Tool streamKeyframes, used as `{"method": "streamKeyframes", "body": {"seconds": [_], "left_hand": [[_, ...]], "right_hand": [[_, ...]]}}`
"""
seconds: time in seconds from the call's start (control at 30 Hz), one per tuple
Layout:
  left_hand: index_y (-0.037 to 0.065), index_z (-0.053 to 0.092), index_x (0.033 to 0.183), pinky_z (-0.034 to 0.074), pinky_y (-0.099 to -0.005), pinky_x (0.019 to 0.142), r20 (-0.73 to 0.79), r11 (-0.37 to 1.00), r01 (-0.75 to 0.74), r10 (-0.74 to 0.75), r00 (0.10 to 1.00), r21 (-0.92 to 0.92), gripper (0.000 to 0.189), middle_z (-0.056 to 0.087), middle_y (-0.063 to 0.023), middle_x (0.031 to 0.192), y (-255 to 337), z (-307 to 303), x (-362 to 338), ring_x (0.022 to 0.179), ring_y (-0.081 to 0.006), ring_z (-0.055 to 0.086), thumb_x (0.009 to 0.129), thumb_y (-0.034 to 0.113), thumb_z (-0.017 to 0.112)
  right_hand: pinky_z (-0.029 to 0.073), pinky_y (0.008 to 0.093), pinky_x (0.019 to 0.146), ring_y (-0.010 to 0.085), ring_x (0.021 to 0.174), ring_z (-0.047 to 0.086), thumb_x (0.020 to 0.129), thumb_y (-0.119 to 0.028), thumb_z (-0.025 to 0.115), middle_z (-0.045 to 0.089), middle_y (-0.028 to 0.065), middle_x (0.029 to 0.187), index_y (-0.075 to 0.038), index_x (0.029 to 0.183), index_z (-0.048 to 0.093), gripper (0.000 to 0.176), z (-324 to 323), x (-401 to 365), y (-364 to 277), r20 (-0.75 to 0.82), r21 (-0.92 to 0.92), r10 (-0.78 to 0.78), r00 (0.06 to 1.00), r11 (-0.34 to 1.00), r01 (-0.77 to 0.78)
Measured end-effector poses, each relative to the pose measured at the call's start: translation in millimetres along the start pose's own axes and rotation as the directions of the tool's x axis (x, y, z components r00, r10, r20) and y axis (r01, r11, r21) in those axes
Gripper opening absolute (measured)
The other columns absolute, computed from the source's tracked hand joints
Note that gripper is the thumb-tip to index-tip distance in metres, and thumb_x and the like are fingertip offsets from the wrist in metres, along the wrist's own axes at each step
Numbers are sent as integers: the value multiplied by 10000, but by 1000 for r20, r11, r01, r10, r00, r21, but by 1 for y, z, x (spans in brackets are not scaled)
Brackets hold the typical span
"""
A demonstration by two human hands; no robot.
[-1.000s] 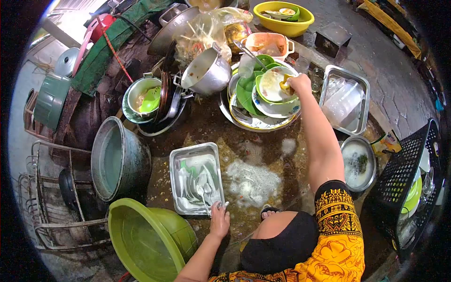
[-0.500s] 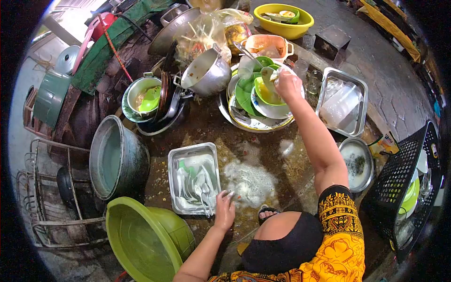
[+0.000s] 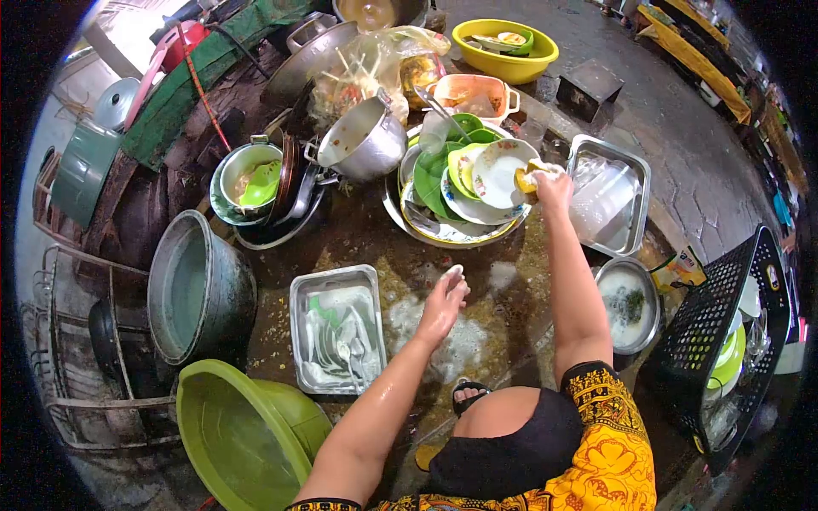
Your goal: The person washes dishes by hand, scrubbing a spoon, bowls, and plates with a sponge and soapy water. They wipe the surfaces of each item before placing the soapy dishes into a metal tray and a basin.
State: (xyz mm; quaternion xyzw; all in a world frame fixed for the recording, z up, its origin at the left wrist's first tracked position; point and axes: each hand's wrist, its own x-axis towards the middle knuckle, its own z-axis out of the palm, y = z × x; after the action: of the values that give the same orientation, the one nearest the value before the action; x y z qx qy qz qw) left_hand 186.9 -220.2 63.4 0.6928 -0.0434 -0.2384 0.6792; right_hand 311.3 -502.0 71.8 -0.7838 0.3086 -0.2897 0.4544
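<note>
My right hand is closed on a yellow sponge with white foam on it. The sponge is at the right edge of a white flowered bowl, which lies tilted on the pile of green and white dishes. Over the wet floor, my left hand has its fingers apart, holds nothing and has foam on a fingertip. Left of it stands a metal tray with soapy spoons and a green item in it.
A silver pot stands behind the tray. At the left are a grey basin and a green tub. On the right stand a tray of clear plastic, a soapy bowl and a black crate.
My left hand has moved up and right, away from the metal tray. My right hand has shifted right and slightly down, and the flowered bowl now shows on the pile. The view has shifted slightly.
</note>
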Motion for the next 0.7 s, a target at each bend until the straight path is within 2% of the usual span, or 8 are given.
{"method": "streamKeyframes", "body": {"seconds": [0.07,0.13,0.17,0.27,0.4,0.53,0.63,0.7], "left_hand": [[23,308,1290,447,-287,771,33,996,51,-49,998,-79,481,416,-123,1237,5,5,16,997,-205,524,889,231,471],[15,287,1296,456,-281,747,43,993,37,-32,999,-116,507,408,-125,1249,8,11,28,994,-216,529,884,235,484],[14,285,1297,460,-282,738,31,986,71,-67,997,-152,512,405,-130,1249,9,15,35,991,-218,530,881,231,490],[16,257,1308,470,-280,705,36,971,128,-123,992,-204,546,396,-150,1251,14,23,58,988,-219,531,866,208,514],[38,188,1333,486,-247,656,-13,950,180,-189,982,-256,618,412,-150,1200,22,27,85,919,-203,554,847,191,537],[74,124,1354,493,-265,655,-23,926,176,-195,981,-334,634,386,-152,1221,28,25,108,891,-200,556,853,135,508],[106,119,1358,500,-284,663,-13,888,195,-220,975,-417,635,393,-145,1201,32,27,122,895,-212,551,852,114,503],[107,221,1298,506,-305,668,-51,885,168,-211,976,-434,538,420,-142,1149,32,28,129,893,-225,547,838,71,498]], "right_hand": [[474,322,679,226,747,613,631,-225,682,637,161,810,46,869,620,366,19,18,59,46,281,88,995,955,-98],[475,266,620,167,696,592,685,-46,634,613,110,814,48,910,582,250,24,15,78,59,388,98,993,915,-113],[479,270,629,169,703,593,691,-44,637,613,110,825,42,923,580,254,33,20,96,27,352,116,993,929,-118],[483,274,641,173,712,594,695,-39,629,613,104,841,37,939,579,260,11,-11,49,128,528,173,976,821,-215],[496,266,660,160,740,600,737,-28,573,612,97,881,33,983,568,253,16,-17,65,282,633,155,947,712,-305],[501,270,663,165,738,602,750,-20,556,612,95,878,27,985,566,240,12,-37,52,303,679,208,930,637,-364],[503,275,662,166,749,601,767,-21,546,607,91,883,13,997,552,233,20,-45,58,364,693,219,905,586,-420],[501,279,671,172,760,602,772,-11,536,604,95,898,23,1006,545,237,24,-51,56,370,704,192,909,580,-409]]}}
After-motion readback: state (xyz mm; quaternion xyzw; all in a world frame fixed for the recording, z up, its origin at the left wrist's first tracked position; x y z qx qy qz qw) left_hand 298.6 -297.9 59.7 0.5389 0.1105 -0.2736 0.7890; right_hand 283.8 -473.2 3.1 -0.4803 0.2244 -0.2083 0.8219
